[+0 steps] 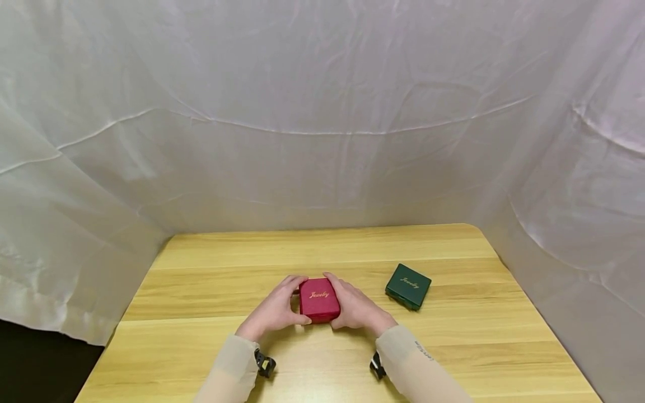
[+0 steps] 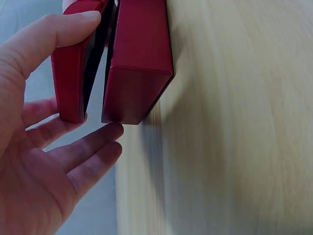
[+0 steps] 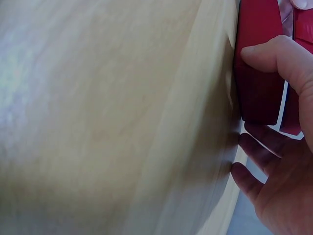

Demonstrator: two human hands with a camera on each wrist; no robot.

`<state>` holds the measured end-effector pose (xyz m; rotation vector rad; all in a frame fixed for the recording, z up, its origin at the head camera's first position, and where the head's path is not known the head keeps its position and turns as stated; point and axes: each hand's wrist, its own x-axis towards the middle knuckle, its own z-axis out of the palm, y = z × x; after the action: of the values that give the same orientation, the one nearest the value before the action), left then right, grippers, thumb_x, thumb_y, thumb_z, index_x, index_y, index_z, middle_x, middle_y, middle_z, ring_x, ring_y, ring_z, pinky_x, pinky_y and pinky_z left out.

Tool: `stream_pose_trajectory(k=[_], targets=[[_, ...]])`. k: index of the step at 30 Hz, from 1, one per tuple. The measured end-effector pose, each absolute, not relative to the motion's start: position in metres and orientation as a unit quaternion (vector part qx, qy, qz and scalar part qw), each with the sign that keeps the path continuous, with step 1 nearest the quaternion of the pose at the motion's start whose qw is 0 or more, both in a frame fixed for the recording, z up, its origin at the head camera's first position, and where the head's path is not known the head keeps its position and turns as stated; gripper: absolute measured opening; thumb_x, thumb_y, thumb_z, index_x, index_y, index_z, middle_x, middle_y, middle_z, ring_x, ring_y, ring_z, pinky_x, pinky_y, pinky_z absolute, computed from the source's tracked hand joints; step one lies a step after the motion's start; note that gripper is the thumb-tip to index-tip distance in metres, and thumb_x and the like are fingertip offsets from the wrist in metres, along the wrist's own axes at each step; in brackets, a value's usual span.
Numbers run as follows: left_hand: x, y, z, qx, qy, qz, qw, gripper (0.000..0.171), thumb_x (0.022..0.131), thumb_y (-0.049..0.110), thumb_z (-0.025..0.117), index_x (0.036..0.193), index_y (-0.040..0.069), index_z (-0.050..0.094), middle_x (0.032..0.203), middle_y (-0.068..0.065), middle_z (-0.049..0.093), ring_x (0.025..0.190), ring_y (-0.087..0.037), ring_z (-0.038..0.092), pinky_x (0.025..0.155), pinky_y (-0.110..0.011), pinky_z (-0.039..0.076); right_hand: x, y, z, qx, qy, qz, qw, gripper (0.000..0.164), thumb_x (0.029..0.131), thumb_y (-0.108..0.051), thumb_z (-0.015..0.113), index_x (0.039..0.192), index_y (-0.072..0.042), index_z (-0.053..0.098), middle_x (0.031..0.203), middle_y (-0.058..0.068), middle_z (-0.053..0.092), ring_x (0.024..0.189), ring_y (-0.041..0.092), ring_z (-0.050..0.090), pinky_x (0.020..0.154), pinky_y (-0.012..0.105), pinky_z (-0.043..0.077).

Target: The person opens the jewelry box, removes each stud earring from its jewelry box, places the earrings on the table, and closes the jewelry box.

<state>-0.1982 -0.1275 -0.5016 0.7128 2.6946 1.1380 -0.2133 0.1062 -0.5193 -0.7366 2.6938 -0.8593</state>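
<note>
left hand (image 1: 274, 309) grips parted lid (image 2: 69, 83), right hand (image 1: 358, 308) red box base (image 2: 139, 63); contents hidden

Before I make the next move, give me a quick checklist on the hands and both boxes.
1. Left hand gripping the red lid: ok, thumb and fingers on it.
2. Right hand holding the red base: ok, thumb against its side.
3. Lid seated on base: not ok, a gap shows in both wrist views.
4. Red box's contents: cannot tell, the inside is hidden.
5. Green box clear of the hands: ok, apart on the right.
</note>
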Motion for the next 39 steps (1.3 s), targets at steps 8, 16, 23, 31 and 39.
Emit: stream_pose_trajectory(k=[8, 16, 23, 31, 39], targets=[[-0.195, -0.135, -0.5, 0.243, 0.892, 0.376, 0.06, 0.092, 0.07, 0.021, 0.089, 0.146, 0.003, 0.041, 0.14, -0.006, 0.047, 0.121, -0.026, 0.053, 0.103, -0.05, 0.041, -0.211, 0.108, -0.518, -0.248, 0.909, -0.313, 0.12, 0.12, 0.064, -0.017, 0.091, 0.156, -0.008, 0.014, 0.146, 0.014, 0.043, 0.129, 0.029, 0.046, 0.108, 0.046, 0.036], [-0.191, -0.148, -0.494, 0.219, 0.897, 0.381, 0.048, 0.093, 0.069, 0.021, 0.09, 0.146, 0.003, 0.041, 0.141, -0.005, 0.047, 0.122, -0.027, 0.052, 0.103, -0.052, 0.041, -0.21, 0.109, -0.515, -0.246, 0.908, -0.317, 0.123, 0.117, 0.068, -0.027, 0.091, 0.156, -0.008, 0.017, 0.148, 0.015, 0.041, 0.134, 0.031, 0.041, 0.111, 0.047, 0.032], [-0.193, -0.17, -0.493, 0.186, 0.903, 0.385, 0.033, 0.094, 0.067, 0.016, 0.091, 0.146, 0.002, 0.042, 0.139, -0.007, 0.048, 0.119, -0.028, 0.052, 0.101, -0.053, 0.042, -0.212, 0.109, -0.516, -0.264, 0.912, -0.292, 0.112, 0.097, 0.073, -0.031, 0.088, 0.15, -0.007, 0.035, 0.145, 0.01, 0.045, 0.132, 0.027, 0.043, 0.11, 0.047, 0.035], [-0.198, -0.203, -0.5, 0.153, 0.913, 0.379, 0.012, 0.095, 0.067, 0.017, 0.091, 0.146, -0.001, 0.04, 0.139, -0.014, 0.048, 0.116, -0.033, 0.055, 0.098, -0.055, 0.044, -0.213, 0.109, -0.516, -0.273, 0.913, -0.284, 0.105, 0.089, 0.073, -0.031, 0.088, 0.145, -0.008, 0.042, 0.135, 0.004, 0.052, 0.125, 0.023, 0.048, 0.108, 0.044, 0.037], [-0.202, -0.235, -0.507, 0.125, 0.92, 0.372, -0.005, 0.094, 0.067, 0.015, 0.091, 0.143, -0.006, 0.04, 0.136, -0.021, 0.049, 0.124, -0.043, 0.048, 0.104, -0.061, 0.035, -0.213, 0.109, -0.515, -0.27, 0.914, -0.281, 0.109, 0.089, 0.073, -0.032, 0.088, 0.146, -0.008, 0.042, 0.138, 0.006, 0.051, 0.128, 0.024, 0.047, 0.108, 0.044, 0.037]])
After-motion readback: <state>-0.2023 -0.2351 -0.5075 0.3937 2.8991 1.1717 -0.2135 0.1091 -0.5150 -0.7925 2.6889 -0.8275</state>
